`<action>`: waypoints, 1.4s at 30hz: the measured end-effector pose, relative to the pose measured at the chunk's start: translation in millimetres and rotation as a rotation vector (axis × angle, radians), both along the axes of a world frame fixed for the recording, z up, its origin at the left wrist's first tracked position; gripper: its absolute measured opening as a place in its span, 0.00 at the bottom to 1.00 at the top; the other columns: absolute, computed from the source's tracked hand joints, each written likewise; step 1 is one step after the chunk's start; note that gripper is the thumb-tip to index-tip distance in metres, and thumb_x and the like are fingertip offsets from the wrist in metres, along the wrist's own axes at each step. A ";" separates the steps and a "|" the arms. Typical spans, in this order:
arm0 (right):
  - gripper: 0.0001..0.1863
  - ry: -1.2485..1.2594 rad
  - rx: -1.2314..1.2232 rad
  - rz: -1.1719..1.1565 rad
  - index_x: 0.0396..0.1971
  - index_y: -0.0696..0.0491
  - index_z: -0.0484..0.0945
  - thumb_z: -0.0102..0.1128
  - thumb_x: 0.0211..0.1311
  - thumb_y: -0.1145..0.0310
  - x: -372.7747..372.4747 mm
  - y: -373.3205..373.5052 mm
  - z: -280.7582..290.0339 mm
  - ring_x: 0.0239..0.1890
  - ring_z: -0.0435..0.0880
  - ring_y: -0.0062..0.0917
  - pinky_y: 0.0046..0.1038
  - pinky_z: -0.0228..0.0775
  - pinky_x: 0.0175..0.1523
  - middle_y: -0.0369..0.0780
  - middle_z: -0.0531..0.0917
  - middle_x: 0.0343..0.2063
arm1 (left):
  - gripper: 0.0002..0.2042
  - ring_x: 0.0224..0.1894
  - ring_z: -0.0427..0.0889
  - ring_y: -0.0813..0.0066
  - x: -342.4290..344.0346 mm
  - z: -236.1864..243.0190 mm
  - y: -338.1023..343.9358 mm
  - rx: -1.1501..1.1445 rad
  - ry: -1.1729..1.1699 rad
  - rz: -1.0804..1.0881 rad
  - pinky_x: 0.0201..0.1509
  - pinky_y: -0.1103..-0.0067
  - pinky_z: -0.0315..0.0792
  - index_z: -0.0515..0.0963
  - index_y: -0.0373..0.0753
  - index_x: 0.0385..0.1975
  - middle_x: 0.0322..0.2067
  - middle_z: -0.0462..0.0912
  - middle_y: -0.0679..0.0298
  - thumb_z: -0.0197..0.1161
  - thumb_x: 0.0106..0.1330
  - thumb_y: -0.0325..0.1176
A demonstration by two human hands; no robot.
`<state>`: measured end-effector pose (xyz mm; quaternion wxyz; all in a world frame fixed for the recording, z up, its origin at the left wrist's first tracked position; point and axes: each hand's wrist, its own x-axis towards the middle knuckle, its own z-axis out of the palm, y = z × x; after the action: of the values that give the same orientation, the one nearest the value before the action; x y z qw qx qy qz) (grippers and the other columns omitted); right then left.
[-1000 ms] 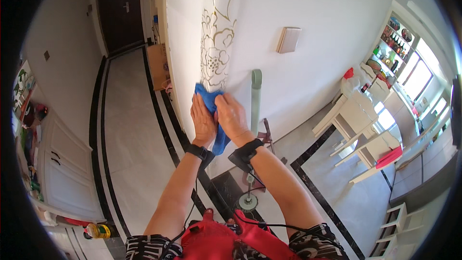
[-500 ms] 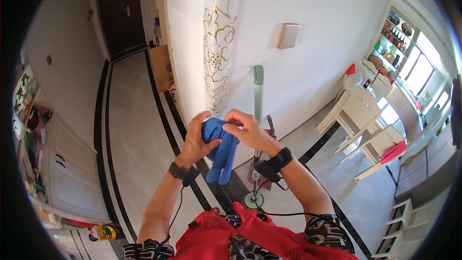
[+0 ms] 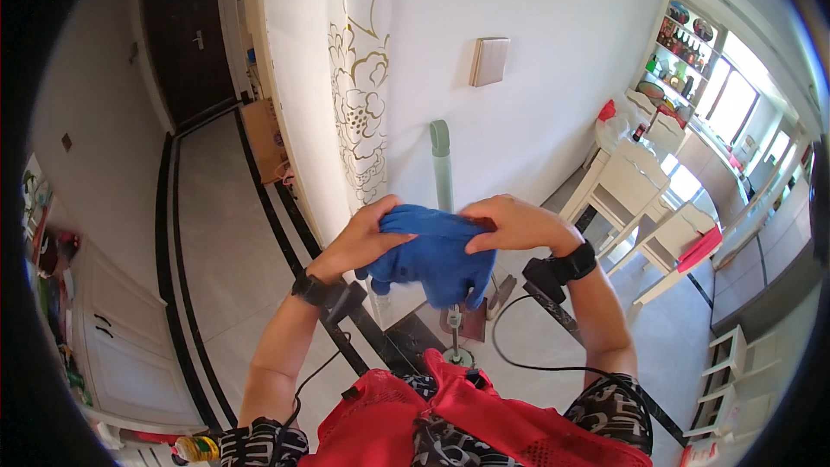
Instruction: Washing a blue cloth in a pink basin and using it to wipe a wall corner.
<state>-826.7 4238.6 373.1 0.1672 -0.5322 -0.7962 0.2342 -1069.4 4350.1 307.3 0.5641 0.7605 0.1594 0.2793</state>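
A soft blue cloth [image 3: 441, 261] is stretched wide between my two hands in front of my chest. Its upper edge is folded over into a band, and several finger-like ends hang from its lower edge. My left hand [image 3: 370, 238] pinches the band's left end, thumb in front. The right end is gripped by my right hand [image 3: 523, 225] in the same way. Behind the cloth stands a pole with a pale green handle [image 3: 441, 160] and a round base [image 3: 458, 356]; the cloth hides its middle.
A patterned wall corner [image 3: 359, 112] rises just beyond my hands. To the left, a hallway leads to a dark door [image 3: 188, 39], past a white cabinet [image 3: 121, 337]. White chairs [image 3: 666, 246] surround a dining table at the right. A brownish dustpan [image 3: 474, 322] lies behind the cloth.
My hands have moved apart, the right one to the right. The cloth, bunched and hanging in long tails before, is now spread wide. The view has shifted slightly.
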 end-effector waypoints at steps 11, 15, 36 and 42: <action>0.11 -0.020 0.923 -0.653 0.39 0.52 0.78 0.57 0.54 0.73 -5.9 76.4 34.2 0.33 0.78 0.45 0.39 0.70 0.37 0.48 0.76 0.30 | 0.12 0.34 0.74 0.79 82.3 56.1 30.5 0.275 -0.157 0.416 0.38 0.80 0.70 0.71 0.32 0.42 0.29 0.77 0.61 0.56 0.67 0.35; 0.13 0.130 0.996 -0.693 0.41 0.53 0.78 0.55 0.54 0.78 2.1 104.1 18.4 0.32 0.78 0.44 0.38 0.71 0.38 0.48 0.76 0.31 | 0.14 0.32 0.74 0.74 97.8 48.9 38.7 0.292 -0.191 0.519 0.38 0.77 0.70 0.70 0.31 0.42 0.29 0.77 0.57 0.56 0.66 0.37; 0.18 0.465 0.547 -0.353 0.49 0.55 0.76 0.46 0.59 0.77 24.3 60.0 44.0 0.41 0.77 0.26 0.27 0.68 0.50 0.42 0.79 0.43 | 0.19 0.36 0.74 0.79 127.5 41.2 -16.0 -0.131 -0.391 0.180 0.40 0.81 0.71 0.69 0.33 0.46 0.35 0.76 0.63 0.54 0.68 0.45; 0.24 0.448 0.143 -0.254 0.50 0.59 0.74 0.48 0.66 0.54 25.0 44.3 28.3 0.48 0.75 0.23 0.24 0.62 0.57 0.43 0.80 0.44 | 0.26 0.44 0.80 0.69 109.9 24.3 -35.4 -0.888 -0.496 -0.049 0.47 0.74 0.76 0.66 0.27 0.52 0.44 0.77 0.54 0.56 0.67 0.46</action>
<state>-801.8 4282.9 401.4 0.4046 -0.5495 -0.6806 0.2665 -959.5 4314.7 331.6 0.8602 0.3619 0.1062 0.3433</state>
